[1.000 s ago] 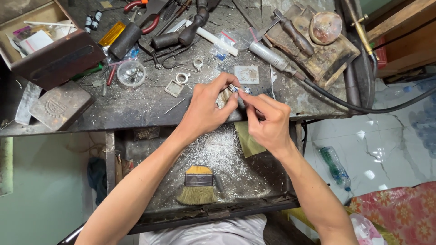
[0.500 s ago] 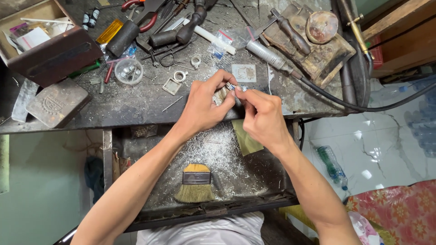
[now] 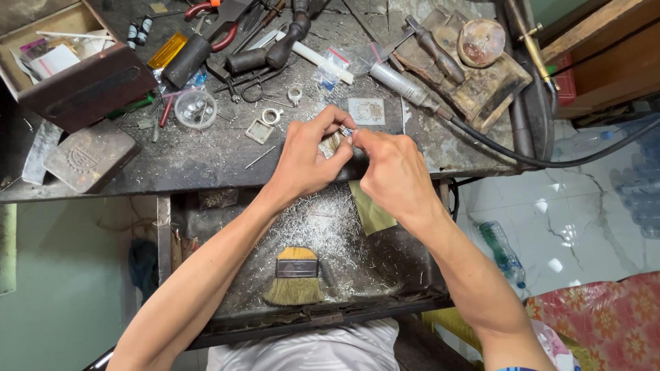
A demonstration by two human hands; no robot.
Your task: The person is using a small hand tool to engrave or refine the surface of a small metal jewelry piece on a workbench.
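Small ring (image 3: 346, 130) pinched between both hands (image 3: 350, 165).

left hand (image 3: 306, 161) and right hand (image 3: 392, 175) pinch a small metal piece (image 3: 345, 130) together above the filings-strewn drawer (image 3: 227, 302), brush (image 3: 294, 276) lying inside.

brush (image 3: 294, 277) in filings tray | round clear dish (image 3: 196, 109) | 2 rings (image 3: 282, 105) | wooden box (image 3: 78, 63)

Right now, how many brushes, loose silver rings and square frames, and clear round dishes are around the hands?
Brushes: 1, the flat brush in the tray.
Silver rings and frames: 3, ring, ring, square frame.
Clear round dishes: 1, dish.
Total: 5
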